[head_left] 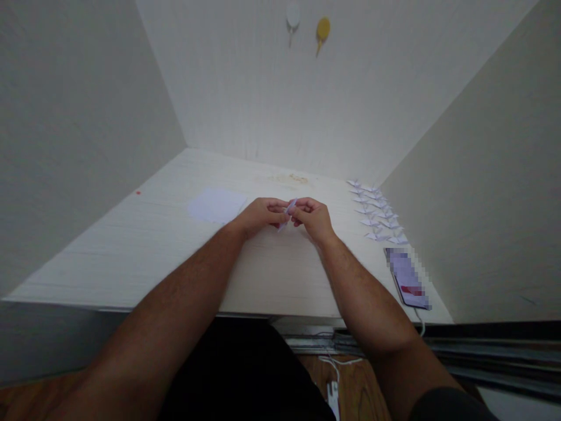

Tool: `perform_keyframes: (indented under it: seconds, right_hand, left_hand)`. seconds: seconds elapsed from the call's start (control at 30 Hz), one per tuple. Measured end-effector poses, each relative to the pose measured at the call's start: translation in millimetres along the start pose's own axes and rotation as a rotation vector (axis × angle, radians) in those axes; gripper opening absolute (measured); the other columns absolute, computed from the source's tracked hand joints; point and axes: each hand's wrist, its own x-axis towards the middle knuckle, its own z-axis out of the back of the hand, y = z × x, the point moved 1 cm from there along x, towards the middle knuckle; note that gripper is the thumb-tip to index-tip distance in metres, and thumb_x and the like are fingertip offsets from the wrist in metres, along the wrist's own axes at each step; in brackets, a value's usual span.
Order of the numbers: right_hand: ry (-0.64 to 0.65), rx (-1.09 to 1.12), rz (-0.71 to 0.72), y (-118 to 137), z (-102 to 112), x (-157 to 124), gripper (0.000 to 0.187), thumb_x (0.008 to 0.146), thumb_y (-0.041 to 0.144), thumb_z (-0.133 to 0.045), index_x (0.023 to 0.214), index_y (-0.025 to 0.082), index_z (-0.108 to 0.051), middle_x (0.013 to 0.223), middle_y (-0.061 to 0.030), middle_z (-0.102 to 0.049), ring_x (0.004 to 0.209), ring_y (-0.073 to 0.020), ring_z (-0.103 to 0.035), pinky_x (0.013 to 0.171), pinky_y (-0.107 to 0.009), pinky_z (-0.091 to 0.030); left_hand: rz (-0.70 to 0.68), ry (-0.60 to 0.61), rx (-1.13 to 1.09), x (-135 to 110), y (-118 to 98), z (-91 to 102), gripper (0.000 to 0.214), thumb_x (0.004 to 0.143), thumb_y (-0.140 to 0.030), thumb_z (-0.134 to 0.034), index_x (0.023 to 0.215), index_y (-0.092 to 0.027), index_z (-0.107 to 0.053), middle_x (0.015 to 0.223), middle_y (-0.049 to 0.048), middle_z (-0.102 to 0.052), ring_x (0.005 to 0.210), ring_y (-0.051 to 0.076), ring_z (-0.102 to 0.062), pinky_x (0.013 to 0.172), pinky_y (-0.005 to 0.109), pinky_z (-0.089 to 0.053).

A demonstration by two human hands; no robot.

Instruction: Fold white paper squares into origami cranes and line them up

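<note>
A small folded piece of white paper [291, 206] is pinched between my two hands, just above the middle of the white tabletop [280, 275]. My left hand [263, 213] grips its left side, thumb and fingers pressed together. On the other side, my right hand [313, 217] holds it with thumb and curled fingers. Parts of the paper are hidden behind the fingertips. To the left of my left hand lie flat white paper sheets [214, 204]. Folded paper cranes [370, 222] stand in two rows at the right of the table.
A phone [407, 278] with a cable [421, 321] lies near the right front edge. Walls enclose the table at left, back and right. A white hook [293, 16] and a yellow hook [323, 29] are on the back wall. A power strip [333, 397] lies below.
</note>
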Motion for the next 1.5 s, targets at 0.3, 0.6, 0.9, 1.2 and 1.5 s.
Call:
perform_keyframes:
  seconds: [0.3,0.6,0.9,1.2,1.5]
  right_hand:
    - [-0.04,-0.036,-0.01,2,-1,-1,0.027,0.067,0.03,-0.07,0.09,0.018,-0.065,0.066,0.0014,-0.066,0.053,-0.0103,-0.057,0.051,-0.024,-0.047]
    - [-0.17,-0.5,0.079,-7,-2,-1,0.02,0.065,0.019,-0.061,0.083,0.019,-0.067,0.066,0.0026,-0.064,0.059,-0.0124,-0.055,0.056,-0.024,-0.041]
    - [-0.165,-0.479,0.185,-7,0,-2,0.017,0.066,0.018,-0.056,0.079,0.018,-0.067,0.063,0.0026,-0.059,0.059,-0.0124,-0.051,0.056,-0.023,-0.037]
    - [-0.08,-0.453,0.21,-4,-4,-5,0.013,0.068,0.029,-0.063,0.077,0.02,-0.06,0.065,0.0025,-0.057,0.058,-0.0119,-0.048,0.057,-0.024,-0.037]
    - [-0.232,-0.448,0.241,1,-2,-7,0.011,0.067,0.021,-0.056,0.067,0.022,-0.045,0.055,0.0072,-0.046,0.051,-0.0094,-0.044,0.051,-0.022,-0.034]
  left_hand:
    - [0.05,-0.086,-0.067,-2,-5,-1.2,0.04,0.062,-0.02,-0.08,0.1,-0.013,-0.07,0.093,0.0111,-0.073,0.073,0.015,-0.066,0.066,0.029,-0.05]
    - [-0.097,-0.138,0.137,3,3,-10.1,0.043,0.055,-0.02,-0.083,0.095,-0.013,-0.068,0.09,0.0077,-0.074,0.081,0.018,-0.069,0.078,0.033,-0.054]
    - [0.097,-0.264,-0.03,1,-3,-7.9,0.025,0.073,-0.035,-0.073,0.082,-0.014,-0.065,0.07,0.0082,-0.071,0.065,0.02,-0.07,0.06,0.031,-0.055]
    - [0.164,-0.186,-0.123,1,-1,-5.4,0.021,0.07,-0.03,-0.076,0.074,-0.014,-0.063,0.067,0.0098,-0.072,0.064,0.019,-0.07,0.06,0.028,-0.054]
    - [0.178,-0.242,-0.24,0,-4,-5.9,0.009,0.074,-0.017,-0.07,0.075,-0.012,-0.062,0.071,0.0096,-0.072,0.065,0.016,-0.071,0.065,0.026,-0.055]
